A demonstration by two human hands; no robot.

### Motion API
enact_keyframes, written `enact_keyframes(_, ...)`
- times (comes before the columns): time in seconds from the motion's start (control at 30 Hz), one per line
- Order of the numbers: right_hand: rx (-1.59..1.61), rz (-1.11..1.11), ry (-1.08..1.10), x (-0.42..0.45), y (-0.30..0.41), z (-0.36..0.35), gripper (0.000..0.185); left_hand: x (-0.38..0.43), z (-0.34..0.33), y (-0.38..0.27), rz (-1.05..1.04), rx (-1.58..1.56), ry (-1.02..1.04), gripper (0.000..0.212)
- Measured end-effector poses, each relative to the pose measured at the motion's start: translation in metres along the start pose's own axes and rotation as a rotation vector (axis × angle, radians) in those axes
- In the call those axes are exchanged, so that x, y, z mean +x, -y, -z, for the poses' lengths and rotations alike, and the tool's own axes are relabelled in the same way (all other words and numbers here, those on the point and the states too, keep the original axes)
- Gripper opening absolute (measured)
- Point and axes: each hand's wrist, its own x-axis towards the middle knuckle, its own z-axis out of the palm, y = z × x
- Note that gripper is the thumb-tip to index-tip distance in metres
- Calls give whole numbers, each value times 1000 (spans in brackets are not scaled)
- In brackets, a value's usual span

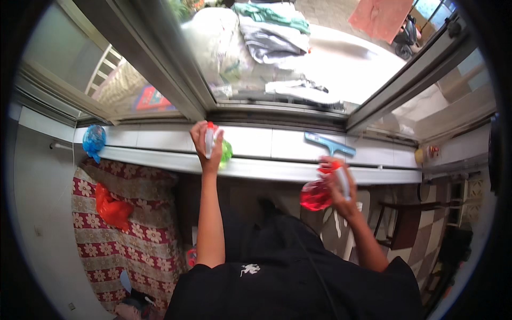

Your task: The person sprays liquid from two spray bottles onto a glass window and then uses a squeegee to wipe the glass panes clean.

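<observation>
My left hand [201,146] grips a spray bottle of green liquid [227,151] by its red and white trigger head, over the white tiled window sill [252,140]. On the right, my right hand [345,192] is closed around the neck of a spray bottle of red liquid [315,196]. That bottle is tilted and held in front of the sill's edge. A blue window squeegee [334,145] lies on the tiles just beyond my right hand, its handle partly hidden by the fingers.
A knotted blue plastic bag [94,139] sits at the sill's left end. Beyond the sill stands a window frame [280,110], with folded cloths [272,36] outside. Below left, a red plastic bag [113,206] lies on a flower-patterned cover [138,248]. A dark wooden stool [404,226] is at right.
</observation>
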Motion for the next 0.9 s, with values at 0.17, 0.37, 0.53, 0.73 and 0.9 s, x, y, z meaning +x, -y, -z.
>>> enact_keyframes(0.17, 191, 16, 149, 35, -32, -59, 20, -7, -2, -11, 146, -165, 79, 27)
enact_keyframes(0.37, 153, 47, 6, 52, -79, -110, 15, -8, 7, -5, 302, -375, 151, 26)
enact_keyframes(0.53, -99, 393, -50, 70, -105, -132, 19, 1, -1, -18, 202, -320, 145, 12)
enact_keyframes(0.73, 186, 277, -102, 108, -28, -117, 16, 35, 3, -28, 294, -502, 261, 13)
enact_keyframes(0.9, 336, 514, -86, 177, 156, -70, 29, 178, 70, -126, -17, -757, 380, 22)
